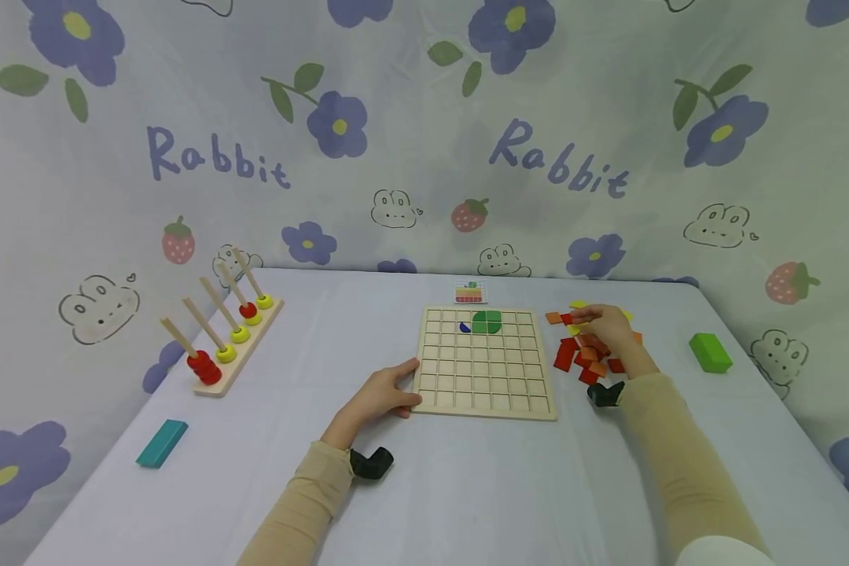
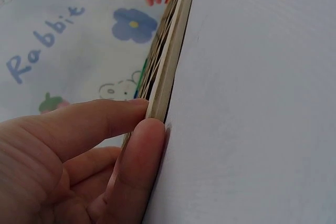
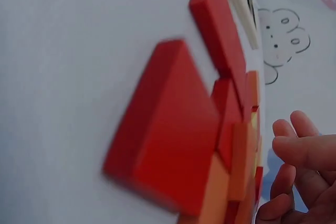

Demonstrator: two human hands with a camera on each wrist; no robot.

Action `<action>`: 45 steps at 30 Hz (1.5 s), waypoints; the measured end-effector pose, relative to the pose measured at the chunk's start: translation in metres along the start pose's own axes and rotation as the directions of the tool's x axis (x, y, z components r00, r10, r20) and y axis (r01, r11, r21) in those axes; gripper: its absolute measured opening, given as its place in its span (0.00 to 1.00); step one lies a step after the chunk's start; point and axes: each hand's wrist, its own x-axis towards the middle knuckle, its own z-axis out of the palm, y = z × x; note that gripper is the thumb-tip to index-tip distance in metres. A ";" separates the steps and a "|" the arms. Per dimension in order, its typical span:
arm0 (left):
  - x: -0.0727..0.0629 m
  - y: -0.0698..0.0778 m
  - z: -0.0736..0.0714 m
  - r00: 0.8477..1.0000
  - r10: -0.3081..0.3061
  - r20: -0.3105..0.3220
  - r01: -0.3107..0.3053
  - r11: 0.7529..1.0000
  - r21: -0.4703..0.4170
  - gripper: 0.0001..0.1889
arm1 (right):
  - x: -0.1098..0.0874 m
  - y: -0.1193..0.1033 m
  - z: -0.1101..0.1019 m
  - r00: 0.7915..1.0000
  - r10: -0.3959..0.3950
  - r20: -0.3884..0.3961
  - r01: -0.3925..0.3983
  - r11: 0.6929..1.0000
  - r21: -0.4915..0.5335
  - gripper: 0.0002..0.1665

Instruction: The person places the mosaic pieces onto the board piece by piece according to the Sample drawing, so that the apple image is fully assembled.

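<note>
A square wooden grid board [image 1: 484, 369] lies on the table. Two shaped pieces rest near its top: a green one [image 1: 486, 321] and a small dark blue one [image 1: 464, 327]. My left hand [image 1: 378, 395] holds the board by its lower left corner, thumb and index finger against the edge in the left wrist view. On the right lies a loose pile of red, orange and yellow tiles [image 1: 589, 356]. Over its far part hovers my right hand [image 1: 604, 324], fingertips beside a small red tile [image 1: 566, 319]. The right wrist view shows loosely bent fingers [image 3: 304, 148] with nothing visible between them.
A peg stand [image 1: 244, 346] with red and yellow rings stands at the left. Nearer lies a teal block [image 1: 162, 443]. At the far right is a green block [image 1: 711, 353]. Behind the board lies a small pattern card [image 1: 470, 292]. A printed curtain [image 1: 424, 134] hangs behind.
</note>
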 end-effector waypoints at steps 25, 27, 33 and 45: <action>0.000 0.000 -0.001 1.000 -0.010 -0.004 0.010 1.000 -0.004 0.38 | 0.001 -0.005 0.003 0.993 0.094 0.069 -0.077 0.972 -0.223 0.21; 0.000 0.000 -0.001 1.000 -0.009 -0.002 0.009 1.000 -0.008 0.38 | 0.002 -0.007 0.003 0.994 0.084 0.071 -0.065 0.970 -0.236 0.21; 0.001 0.001 0.000 1.000 0.009 0.009 -0.009 0.999 -0.031 0.38 | 0.001 -0.011 0.007 0.996 0.022 0.084 0.004 0.956 -0.293 0.24; -0.002 0.002 -0.001 1.000 -0.006 0.001 0.006 0.999 -0.036 0.38 | 0.002 -0.010 0.012 0.996 -0.032 0.086 0.057 0.951 -0.305 0.20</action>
